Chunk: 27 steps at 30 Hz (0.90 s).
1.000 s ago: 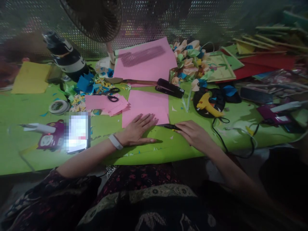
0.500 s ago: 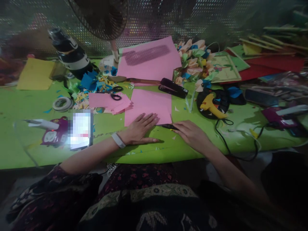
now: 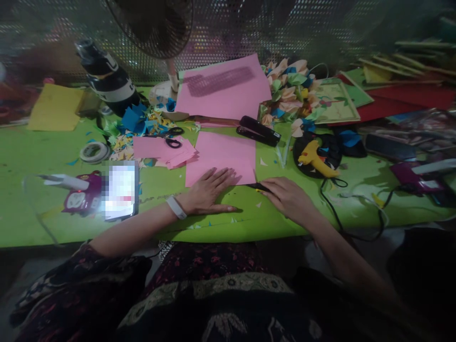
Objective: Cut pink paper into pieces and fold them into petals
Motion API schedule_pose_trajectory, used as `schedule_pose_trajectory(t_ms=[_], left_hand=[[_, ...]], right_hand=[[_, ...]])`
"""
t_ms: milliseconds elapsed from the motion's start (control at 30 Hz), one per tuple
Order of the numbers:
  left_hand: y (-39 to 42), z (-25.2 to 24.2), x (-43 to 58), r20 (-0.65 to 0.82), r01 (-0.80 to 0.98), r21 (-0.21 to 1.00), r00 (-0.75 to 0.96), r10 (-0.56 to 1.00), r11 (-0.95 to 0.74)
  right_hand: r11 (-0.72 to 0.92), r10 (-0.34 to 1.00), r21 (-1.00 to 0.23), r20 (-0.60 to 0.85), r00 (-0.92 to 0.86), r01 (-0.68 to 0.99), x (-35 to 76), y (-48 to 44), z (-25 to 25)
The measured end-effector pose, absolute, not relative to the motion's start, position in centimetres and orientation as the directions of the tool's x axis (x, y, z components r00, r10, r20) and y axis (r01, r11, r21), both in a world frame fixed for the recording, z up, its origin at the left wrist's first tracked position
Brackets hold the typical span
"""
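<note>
A pink sheet of paper [image 3: 224, 149] lies on the green tabletop in front of me. My left hand [image 3: 210, 192] presses flat on its near edge, fingers spread and thumb out to the right. At the sheet's near right corner, my right hand [image 3: 285, 197] is closed round a slim black cutter knife [image 3: 258, 186] with a yellow spot. The knife's front end points left along the near edge, partly under the paper, so its blade is hidden. Several smaller pink pieces [image 3: 153, 148] lie left of the sheet, with black-handled scissors [image 3: 173, 143] on them.
Behind the sheet lie a black stapler [image 3: 258, 130] and a larger pink sheet [image 3: 224, 88]. To the right are a yellow glue gun [image 3: 313, 159] and its cord. A lit phone [image 3: 121, 190], tape roll [image 3: 94, 152] and bottle [image 3: 114, 88] stand left.
My right hand has slid slightly to the right along the paper's near edge with the cutter knife. My left hand stays flat on the sheet. The view has shifted slightly.
</note>
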<state>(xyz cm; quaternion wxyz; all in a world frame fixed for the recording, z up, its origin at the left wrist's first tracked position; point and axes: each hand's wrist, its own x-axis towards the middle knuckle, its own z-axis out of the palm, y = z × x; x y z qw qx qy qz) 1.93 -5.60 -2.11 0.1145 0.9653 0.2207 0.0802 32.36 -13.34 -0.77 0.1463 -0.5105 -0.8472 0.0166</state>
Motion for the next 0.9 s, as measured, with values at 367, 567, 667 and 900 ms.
schedule_pose_trajectory(t_ms=[367,567,667,900], left_hand=[[-5.5,-2.9,1.8,0.131,0.397,0.235,0.892,0.433,-0.887],[-5.4,-2.2,1.7,0.073,0.393,0.202,0.907,0.414,-0.897],[-5.2,-1.7,1.3,0.026,0.38,0.192,0.92,0.391,-0.905],[-4.4,0.8,0.5,-0.07,0.333,0.109,0.943,0.326,-0.937]], right_hand=[[0.569,0.806,-0.037,0.226,-0.547,0.822,28.7,-12.7,0.4],[0.613,0.786,-0.011,0.11,-0.608,0.79,28.2,-12.2,-1.9],[0.61,0.789,-0.01,0.109,-0.605,0.793,28.4,-12.2,-2.2],[0.607,0.79,-0.028,0.124,-0.6,0.794,28.1,-12.2,-2.2]])
